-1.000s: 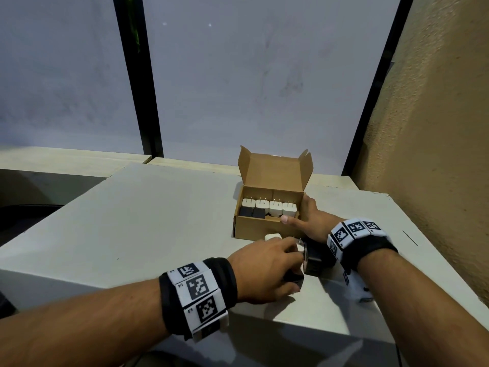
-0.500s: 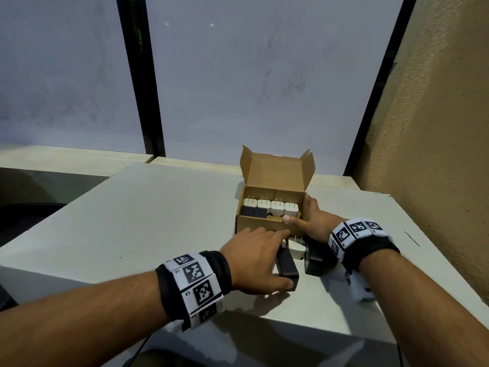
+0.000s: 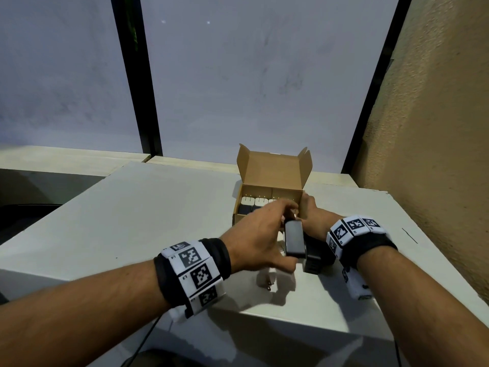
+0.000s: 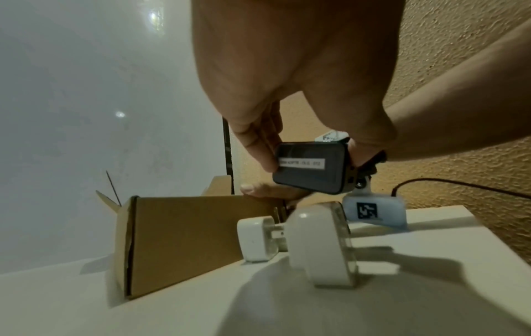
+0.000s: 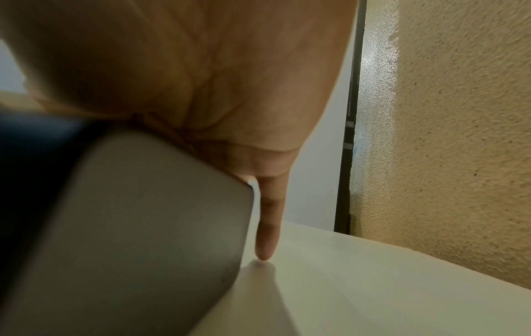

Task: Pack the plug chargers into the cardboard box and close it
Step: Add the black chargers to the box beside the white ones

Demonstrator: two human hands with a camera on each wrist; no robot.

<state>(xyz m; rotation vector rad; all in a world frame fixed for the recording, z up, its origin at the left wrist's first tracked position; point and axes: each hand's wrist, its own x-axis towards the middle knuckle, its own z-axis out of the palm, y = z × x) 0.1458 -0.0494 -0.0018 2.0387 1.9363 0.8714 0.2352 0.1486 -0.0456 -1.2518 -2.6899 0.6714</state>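
Open brown cardboard box (image 3: 270, 178) near back of white desk (image 3: 137, 215), lid flaps up, row of white-topped plug chargers inside; two (image 3: 252, 202) countable, rest hidden behind left hand (image 3: 258, 242). Left hand pinches slim black rectangular charger (image 3: 294, 238), lifted just in front of box. Two white chargers (image 4: 318, 245) loose on desk below, another black block (image 3: 313, 256) beside them. Right hand (image 3: 311, 215) rests on box's right wall, fingers straight. Textured tan wall (image 3: 436, 128) close on right; open desk room left.
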